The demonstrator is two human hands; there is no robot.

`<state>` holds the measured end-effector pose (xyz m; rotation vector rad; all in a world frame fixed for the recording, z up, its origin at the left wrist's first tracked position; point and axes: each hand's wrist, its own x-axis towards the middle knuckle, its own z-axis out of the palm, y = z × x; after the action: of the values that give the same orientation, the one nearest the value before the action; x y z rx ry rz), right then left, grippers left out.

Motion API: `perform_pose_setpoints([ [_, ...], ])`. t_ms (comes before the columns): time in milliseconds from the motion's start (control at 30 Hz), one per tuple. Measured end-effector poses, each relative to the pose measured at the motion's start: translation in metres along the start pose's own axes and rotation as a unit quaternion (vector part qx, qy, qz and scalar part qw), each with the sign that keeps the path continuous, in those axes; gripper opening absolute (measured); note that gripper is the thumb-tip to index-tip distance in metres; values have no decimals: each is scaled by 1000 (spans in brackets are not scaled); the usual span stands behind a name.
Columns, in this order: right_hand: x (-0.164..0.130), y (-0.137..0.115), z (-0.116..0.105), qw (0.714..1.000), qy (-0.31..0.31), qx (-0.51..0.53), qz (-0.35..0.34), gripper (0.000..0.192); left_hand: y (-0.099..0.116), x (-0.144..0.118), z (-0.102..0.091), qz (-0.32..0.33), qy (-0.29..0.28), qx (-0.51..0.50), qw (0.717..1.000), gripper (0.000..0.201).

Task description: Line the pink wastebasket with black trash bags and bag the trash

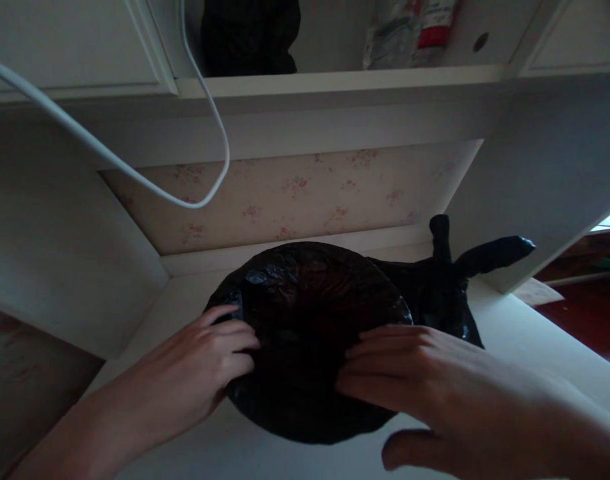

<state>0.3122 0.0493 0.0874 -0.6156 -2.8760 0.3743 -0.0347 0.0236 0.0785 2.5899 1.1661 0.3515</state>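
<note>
A round bin lined with a black plastic bag point(309, 313) stands in a white alcove. My left hand point(205, 367) lies on its left rim with the fingers curled over the plastic. My right hand point(419, 393) rests on the right front rim, fingers flat and pointing left, thumb hanging below. Behind the bin to the right stands a tied black bag point(445, 287) with two knotted ears sticking up.
The white floor surface point(535, 347) runs out to the right toward a dark red floor point(585, 313). A floral back wall point(295, 200) closes the alcove. A white cable point(135, 173) loops overhead. On the shelf above sit a dark object point(249, 33) and a bottle point(429, 27).
</note>
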Motion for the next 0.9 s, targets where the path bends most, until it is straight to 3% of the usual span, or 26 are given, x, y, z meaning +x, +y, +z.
perform_pose_setpoints([
  [33,-2,4,-4,1000,10,-10,-2,70,3,-5,0,-4,31,34,999,58],
  [100,-4,14,-7,999,17,-37,-11,88,19,-9,5,24,41,105,993,61],
  [200,2,28,-3,998,-5,-55,-31,89,55,4,27,127,74,131,980,64],
  [300,14,36,5,998,-37,-53,-26,48,80,30,60,140,219,165,951,52],
  [367,19,37,11,995,-67,-68,-5,14,84,41,78,109,272,183,938,45],
  [400,20,38,13,993,-83,-80,7,5,83,44,84,98,274,188,938,40],
  [500,20,34,16,986,-118,-116,28,10,76,39,86,91,242,183,949,32],
  [633,19,22,11,991,-103,-86,19,16,64,26,64,93,176,130,971,29],
  [767,16,14,2,997,-64,19,-48,46,44,14,39,106,100,82,986,31],
  [900,14,21,-2,996,-30,33,-74,58,15,-5,18,118,83,92,985,35],
])
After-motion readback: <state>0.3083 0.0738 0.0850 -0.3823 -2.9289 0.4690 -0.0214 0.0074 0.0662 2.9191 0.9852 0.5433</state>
